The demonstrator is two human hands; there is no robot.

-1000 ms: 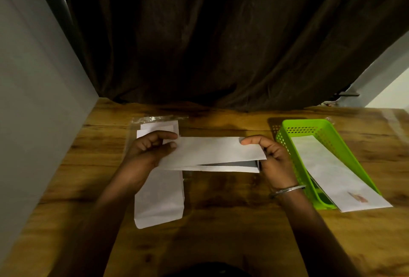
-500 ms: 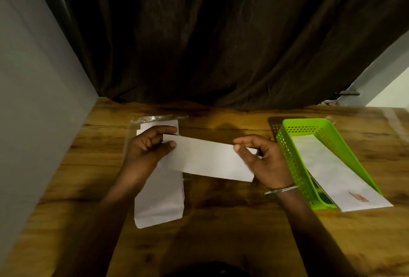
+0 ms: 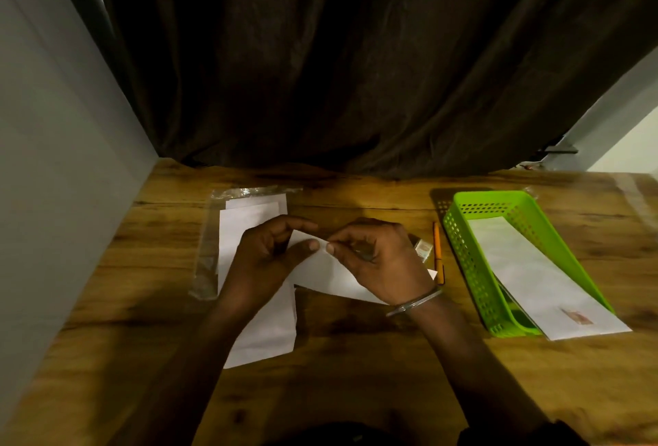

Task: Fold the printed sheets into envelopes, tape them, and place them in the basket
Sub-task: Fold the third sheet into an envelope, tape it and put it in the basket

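I see left hand (image 3: 267, 260) and right hand (image 3: 384, 260) both pinching folded sheet (image 3: 331, 276), thumbs nearly touching, just left of basket (image 3: 466, 267). Pencil (image 3: 438, 253) beside basket. Envelope (image 3: 527, 267) lies in basket.

The right hand (image 3: 381, 260) hides much of the folded white paper sheet (image 3: 329, 274) at centre. The small pale object (image 3: 423, 250) just beside that hand is too blurred to identify.

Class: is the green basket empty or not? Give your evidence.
Not empty. A long white envelope lies in the green basket, its near end jutting past the rim.
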